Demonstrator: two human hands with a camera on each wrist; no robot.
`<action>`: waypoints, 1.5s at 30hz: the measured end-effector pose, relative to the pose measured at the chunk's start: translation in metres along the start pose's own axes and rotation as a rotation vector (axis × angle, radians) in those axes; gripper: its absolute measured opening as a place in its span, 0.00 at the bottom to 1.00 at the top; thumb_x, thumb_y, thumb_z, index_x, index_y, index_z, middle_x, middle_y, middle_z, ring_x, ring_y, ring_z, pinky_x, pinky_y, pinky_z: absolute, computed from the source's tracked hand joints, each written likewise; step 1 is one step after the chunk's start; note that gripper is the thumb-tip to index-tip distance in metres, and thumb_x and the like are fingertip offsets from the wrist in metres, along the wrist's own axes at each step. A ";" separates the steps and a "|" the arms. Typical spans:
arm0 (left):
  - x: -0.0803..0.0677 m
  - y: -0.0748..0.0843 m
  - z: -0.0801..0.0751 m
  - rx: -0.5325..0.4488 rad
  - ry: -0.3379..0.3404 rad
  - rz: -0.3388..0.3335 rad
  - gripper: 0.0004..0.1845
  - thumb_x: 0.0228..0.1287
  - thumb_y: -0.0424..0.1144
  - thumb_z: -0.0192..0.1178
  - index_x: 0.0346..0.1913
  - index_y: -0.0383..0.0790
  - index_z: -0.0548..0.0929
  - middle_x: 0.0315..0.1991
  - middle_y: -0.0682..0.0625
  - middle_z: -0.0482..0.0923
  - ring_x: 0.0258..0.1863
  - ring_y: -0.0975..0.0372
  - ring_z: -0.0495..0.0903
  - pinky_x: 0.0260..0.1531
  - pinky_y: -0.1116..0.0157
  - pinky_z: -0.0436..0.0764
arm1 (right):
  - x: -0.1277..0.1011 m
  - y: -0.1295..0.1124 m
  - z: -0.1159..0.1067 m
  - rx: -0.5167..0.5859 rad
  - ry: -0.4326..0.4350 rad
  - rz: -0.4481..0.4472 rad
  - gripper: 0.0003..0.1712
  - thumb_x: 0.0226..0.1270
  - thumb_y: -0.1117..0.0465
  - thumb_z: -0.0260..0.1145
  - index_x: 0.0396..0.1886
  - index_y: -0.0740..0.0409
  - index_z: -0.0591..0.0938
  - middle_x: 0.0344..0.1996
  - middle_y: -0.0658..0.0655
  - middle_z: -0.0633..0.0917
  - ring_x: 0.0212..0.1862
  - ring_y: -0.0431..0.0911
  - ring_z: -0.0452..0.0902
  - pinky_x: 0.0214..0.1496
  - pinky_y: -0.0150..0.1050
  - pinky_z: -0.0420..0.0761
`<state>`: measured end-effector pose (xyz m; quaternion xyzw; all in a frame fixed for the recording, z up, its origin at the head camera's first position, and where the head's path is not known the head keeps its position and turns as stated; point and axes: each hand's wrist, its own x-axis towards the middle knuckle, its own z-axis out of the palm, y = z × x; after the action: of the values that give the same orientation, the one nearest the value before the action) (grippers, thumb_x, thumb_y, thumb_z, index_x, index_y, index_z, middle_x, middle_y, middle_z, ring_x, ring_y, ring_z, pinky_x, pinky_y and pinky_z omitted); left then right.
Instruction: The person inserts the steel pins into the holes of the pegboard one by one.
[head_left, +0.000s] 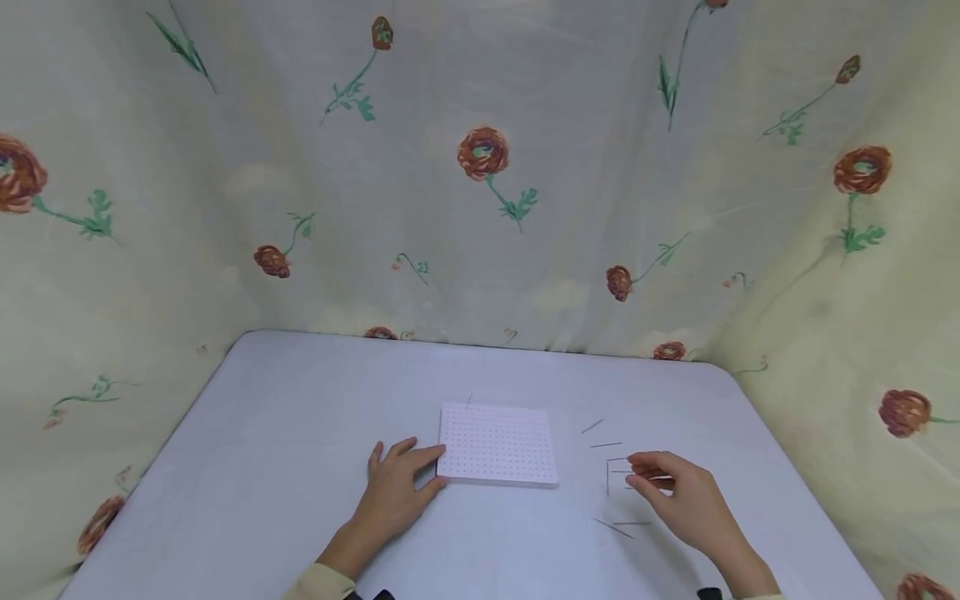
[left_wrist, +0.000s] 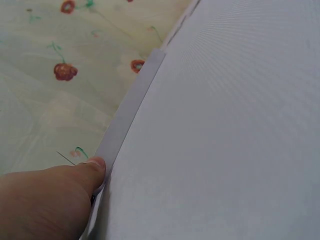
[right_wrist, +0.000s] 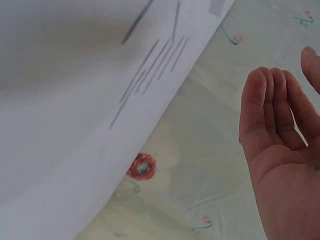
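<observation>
Flowered cloth (head_left: 480, 208) hangs behind and to both sides of your pale worktop (head_left: 300, 433), where a white perforated board (head_left: 497, 444) lies near the middle, closer to the front edge. Your left hand (head_left: 393, 492) rests flat on the worktop with its fingers straight, the grip released, the fingertips touching the board's front-left corner; the left wrist view shows a fingertip (left_wrist: 95, 167) pressed against the board's edge. Your right hand (head_left: 678, 496) hovers toward the right edge over a scatter of thin pins (head_left: 615, 475), fingers relaxed and grasping nothing that I can make out, with the pins lying just beside the board's right side.
</observation>
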<state>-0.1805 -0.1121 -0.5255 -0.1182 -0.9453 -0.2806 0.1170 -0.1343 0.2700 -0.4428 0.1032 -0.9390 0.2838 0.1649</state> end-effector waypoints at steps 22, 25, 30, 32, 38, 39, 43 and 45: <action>0.000 0.002 -0.003 -0.032 -0.003 -0.008 0.25 0.53 0.53 0.67 0.56 0.57 0.79 0.54 0.58 0.81 0.65 0.52 0.68 0.67 0.37 0.43 | -0.038 0.039 0.000 -0.057 -0.103 0.231 0.11 0.54 0.54 0.72 0.39 0.45 0.85 0.31 0.40 0.86 0.33 0.27 0.79 0.38 0.27 0.81; 0.000 0.002 -0.003 -0.035 -0.007 -0.008 0.25 0.54 0.53 0.67 0.56 0.56 0.79 0.54 0.58 0.81 0.65 0.52 0.68 0.67 0.37 0.43 | -0.038 0.043 -0.001 -0.050 -0.141 0.249 0.13 0.54 0.56 0.73 0.41 0.47 0.85 0.32 0.42 0.86 0.33 0.28 0.79 0.39 0.27 0.81; -0.001 0.003 -0.002 -0.036 -0.012 -0.006 0.25 0.53 0.53 0.67 0.56 0.57 0.79 0.54 0.58 0.81 0.65 0.51 0.68 0.66 0.37 0.43 | -0.040 0.048 -0.001 -0.055 -0.229 0.309 0.16 0.54 0.55 0.72 0.44 0.47 0.84 0.34 0.43 0.86 0.35 0.30 0.80 0.40 0.28 0.80; -0.002 0.002 -0.002 -0.038 -0.011 -0.006 0.25 0.53 0.53 0.67 0.56 0.57 0.79 0.54 0.58 0.81 0.65 0.51 0.68 0.66 0.36 0.43 | -0.041 0.049 0.000 -0.058 -0.256 0.329 0.17 0.53 0.54 0.73 0.45 0.47 0.84 0.35 0.43 0.86 0.35 0.30 0.79 0.41 0.27 0.80; -0.002 0.001 0.001 -0.036 -0.005 -0.009 0.25 0.53 0.53 0.67 0.56 0.57 0.79 0.54 0.59 0.81 0.65 0.52 0.68 0.66 0.36 0.43 | -0.041 0.049 0.003 -0.063 -0.268 0.324 0.18 0.51 0.55 0.74 0.44 0.49 0.85 0.36 0.44 0.87 0.34 0.30 0.79 0.40 0.28 0.79; -0.002 0.001 0.001 -0.036 -0.007 -0.012 0.25 0.53 0.53 0.67 0.56 0.58 0.79 0.54 0.59 0.81 0.65 0.52 0.68 0.67 0.37 0.43 | -0.041 0.049 0.004 -0.068 -0.267 0.320 0.18 0.51 0.55 0.74 0.44 0.50 0.85 0.35 0.44 0.86 0.34 0.30 0.78 0.39 0.28 0.79; -0.001 0.001 0.000 -0.034 -0.010 -0.015 0.25 0.53 0.54 0.67 0.56 0.58 0.79 0.55 0.60 0.80 0.66 0.52 0.68 0.67 0.37 0.43 | -0.039 0.048 0.006 -0.071 -0.263 0.331 0.18 0.50 0.54 0.74 0.43 0.49 0.85 0.33 0.43 0.85 0.33 0.29 0.76 0.38 0.27 0.78; -0.001 0.002 -0.001 -0.032 -0.012 -0.016 0.25 0.53 0.53 0.67 0.56 0.57 0.79 0.55 0.60 0.80 0.66 0.52 0.68 0.67 0.37 0.43 | -0.038 0.050 0.008 -0.071 -0.263 0.336 0.18 0.50 0.54 0.75 0.43 0.48 0.85 0.33 0.43 0.85 0.32 0.30 0.76 0.37 0.27 0.78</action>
<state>-0.1789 -0.1108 -0.5243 -0.1142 -0.9423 -0.2958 0.1073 -0.1151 0.3102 -0.4877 -0.0245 -0.9658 0.2580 -0.0052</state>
